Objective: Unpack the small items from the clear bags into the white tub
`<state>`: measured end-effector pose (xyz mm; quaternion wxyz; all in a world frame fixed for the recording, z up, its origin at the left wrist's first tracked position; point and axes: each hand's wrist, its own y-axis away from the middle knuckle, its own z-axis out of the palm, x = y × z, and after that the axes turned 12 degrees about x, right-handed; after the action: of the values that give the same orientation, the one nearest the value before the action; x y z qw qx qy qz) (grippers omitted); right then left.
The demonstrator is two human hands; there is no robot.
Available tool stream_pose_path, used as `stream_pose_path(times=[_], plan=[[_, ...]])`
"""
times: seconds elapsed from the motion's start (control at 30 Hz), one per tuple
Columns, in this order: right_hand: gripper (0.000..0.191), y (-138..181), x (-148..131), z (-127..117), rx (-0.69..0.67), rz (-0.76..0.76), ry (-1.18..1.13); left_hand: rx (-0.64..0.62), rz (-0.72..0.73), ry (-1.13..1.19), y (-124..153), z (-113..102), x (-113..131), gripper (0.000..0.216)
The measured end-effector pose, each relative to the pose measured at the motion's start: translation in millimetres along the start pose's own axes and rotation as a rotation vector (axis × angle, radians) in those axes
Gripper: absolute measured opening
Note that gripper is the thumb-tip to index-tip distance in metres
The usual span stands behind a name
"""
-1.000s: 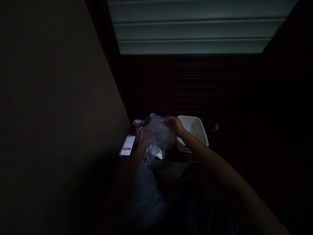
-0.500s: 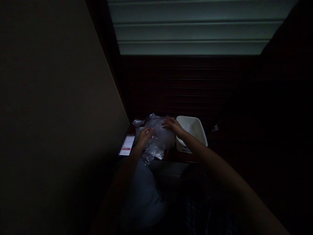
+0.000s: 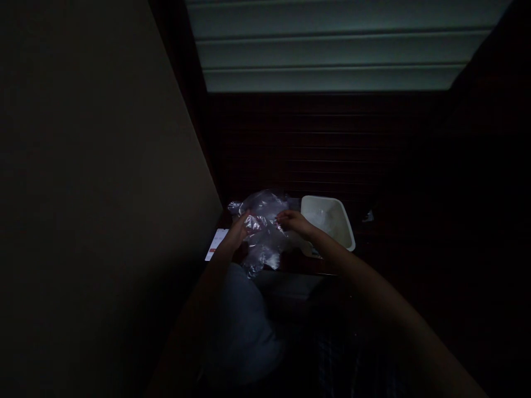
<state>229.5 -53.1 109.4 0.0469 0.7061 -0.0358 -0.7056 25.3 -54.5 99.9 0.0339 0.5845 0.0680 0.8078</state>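
Note:
Crinkled clear plastic bags [image 3: 265, 204] lie in a heap on a small dark table [image 3: 296, 264]. At the left side of the heap, my left hand [image 3: 239, 229] is closed on the thin plastic. My right hand [image 3: 293, 220] pinches the same plastic from the right, fingertips together. Between the two hands the film is gathered and shiny, and it hides part of the fingers. Just right of my right hand stands a cream plastic bin [image 3: 347, 224], with some pale clear plastic [image 3: 322, 218] inside it.
A lit phone [image 3: 215, 243] lies at the table's left, partly behind my left forearm. A plain wall [image 3: 103, 138] rises on the left. Behind the table is a dark slatted panel [image 3: 315, 132] below pale slats [image 3: 327, 52]. The room is very dim.
My right hand has lowered slightly and its fingers have closed onto the plastic. The smooth, spread film between my hands is now crumpled. My left hand has shifted a little left.

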Motion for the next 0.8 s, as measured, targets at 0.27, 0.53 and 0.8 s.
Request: stream_pose_path(times=[0.27, 0.53, 0.8], plan=[[0.020, 3.0, -1.6, -4.6, 0.008, -0.011, -0.034, -0.138, -0.036, -0.096, 8.3, -7.3, -16.4, 0.035], [0.035, 10.2, -1.4, -6.5, -0.070, 0.035, 0.059, -0.090, 0.046, -0.152, 0.2, -11.6, -19.8, 0.033], [0.019, -0.9, 9.1, -7.9, -0.019, -0.029, 0.080, -0.011, 0.056, -0.154, -7.5, -18.3, -21.7, 0.037]])
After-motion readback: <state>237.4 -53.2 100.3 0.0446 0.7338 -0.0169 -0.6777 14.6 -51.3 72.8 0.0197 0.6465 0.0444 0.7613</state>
